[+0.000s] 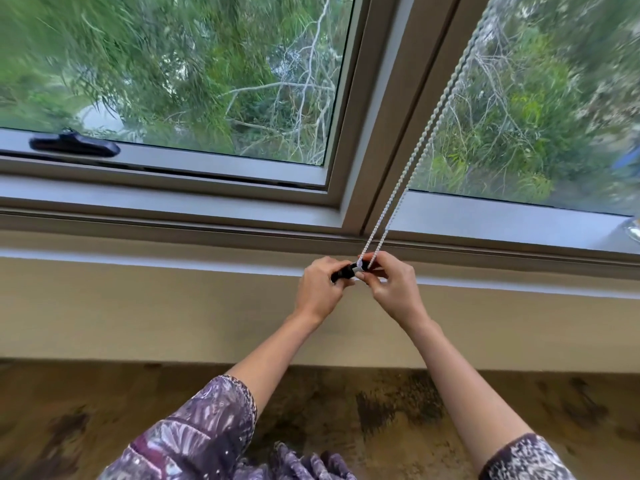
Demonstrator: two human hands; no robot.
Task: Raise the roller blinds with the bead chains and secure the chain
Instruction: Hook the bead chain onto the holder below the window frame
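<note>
A white bead chain (427, 140) runs as two strands from the top right down to the window sill edge. Its lower loop sits at a small black holder with a white clip (350, 270), held between both hands. My left hand (320, 289) grips the black holder from the left. From the right, my right hand (391, 289) pinches the chain and the white clip. The roller blind itself is out of view, and both window panes show uncovered.
The grey window frame's centre post (377, 133) stands just left of the chain. A black window handle (74, 145) lies on the left sash. The white sill (173, 252) tops a beige wall above a mottled brown floor (346, 410). Patterned purple sleeves cover my upper arms.
</note>
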